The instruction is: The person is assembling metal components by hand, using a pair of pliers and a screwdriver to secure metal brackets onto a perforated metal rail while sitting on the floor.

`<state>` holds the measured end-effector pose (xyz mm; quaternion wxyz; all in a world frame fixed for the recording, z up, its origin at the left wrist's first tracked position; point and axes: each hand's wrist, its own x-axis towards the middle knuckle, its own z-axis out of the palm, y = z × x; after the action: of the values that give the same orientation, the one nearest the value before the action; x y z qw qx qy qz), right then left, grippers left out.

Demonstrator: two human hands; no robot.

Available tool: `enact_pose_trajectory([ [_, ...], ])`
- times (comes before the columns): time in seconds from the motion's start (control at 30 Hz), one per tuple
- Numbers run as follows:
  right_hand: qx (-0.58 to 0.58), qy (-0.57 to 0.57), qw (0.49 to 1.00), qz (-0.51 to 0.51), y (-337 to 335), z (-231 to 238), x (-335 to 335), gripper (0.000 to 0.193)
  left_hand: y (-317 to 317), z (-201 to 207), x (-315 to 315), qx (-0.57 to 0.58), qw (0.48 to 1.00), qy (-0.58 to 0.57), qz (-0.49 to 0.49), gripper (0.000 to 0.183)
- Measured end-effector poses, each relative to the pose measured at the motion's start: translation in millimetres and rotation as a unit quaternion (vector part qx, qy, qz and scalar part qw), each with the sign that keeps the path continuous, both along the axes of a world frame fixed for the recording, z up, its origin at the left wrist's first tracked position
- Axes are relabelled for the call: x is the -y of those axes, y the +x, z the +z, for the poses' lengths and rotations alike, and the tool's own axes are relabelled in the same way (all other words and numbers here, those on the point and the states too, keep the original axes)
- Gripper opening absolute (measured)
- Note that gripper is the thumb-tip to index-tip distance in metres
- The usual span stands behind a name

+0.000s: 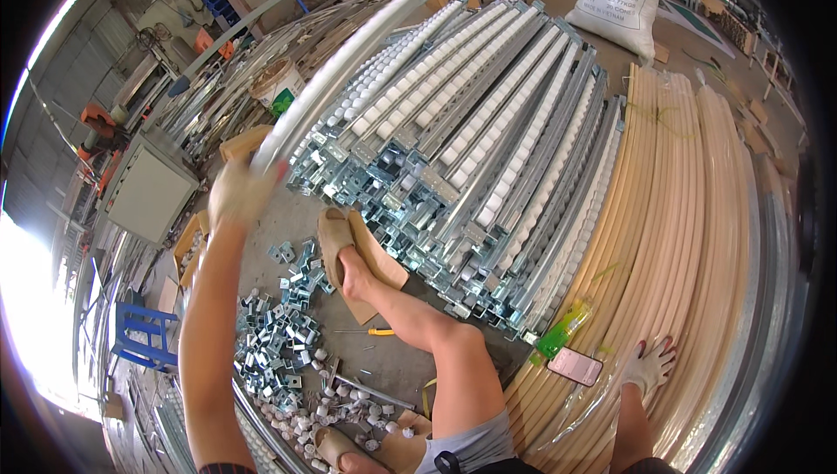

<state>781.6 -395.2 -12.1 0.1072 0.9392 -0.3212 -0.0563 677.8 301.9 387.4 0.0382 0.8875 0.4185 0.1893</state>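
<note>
My left hand (240, 195), in a pale glove and smeared by motion, grips the near end of a long roller rail (336, 73). The rail slants up and away beside a stack of similar metal rails (488, 116) with white rollers and zinc end brackets. Over on the right, my right hand (649, 368), gloved with bare fingertips, lies with fingers spread on a bundle of long tan tubes (680, 212) in clear plastic wrap. Close to it on the tubes are a phone (575, 367) with a lit screen and a green and clear plastic packet (562, 331).
Loose metal brackets (279, 334) and a heap of small white rollers (349, 409) cover the floor by my feet. A yellow-handled screwdriver (380, 331) lies there. Around stand a blue stool (144, 334), a grey metal box (153, 190), a bucket (277, 86) and a white sack (615, 3).
</note>
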Motion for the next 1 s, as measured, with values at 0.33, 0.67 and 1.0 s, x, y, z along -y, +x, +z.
enact_pose_trajectory([
  [0.33, 0.017, 0.029, 0.999, -0.002, -11.2, 8.4, -17.4, 0.08, 88.5, -18.2, 162.6, 0.143, 0.879, 0.042, -0.454, 0.046],
  [0.67, 0.015, 0.017, 1.0, 0.004, -3.2, -4.0, -3.7, 0.083, -174.5, -83.5, 66.5, -0.106, 0.963, -0.128, -0.212, 0.042],
  [1.0, -0.048, 0.189, 0.978, 0.074, 69.2, -26.8, 28.7, 0.077, -509.6, -198.3, -63.7, -0.189, 0.95, -0.221, 0.114, 0.049],
])
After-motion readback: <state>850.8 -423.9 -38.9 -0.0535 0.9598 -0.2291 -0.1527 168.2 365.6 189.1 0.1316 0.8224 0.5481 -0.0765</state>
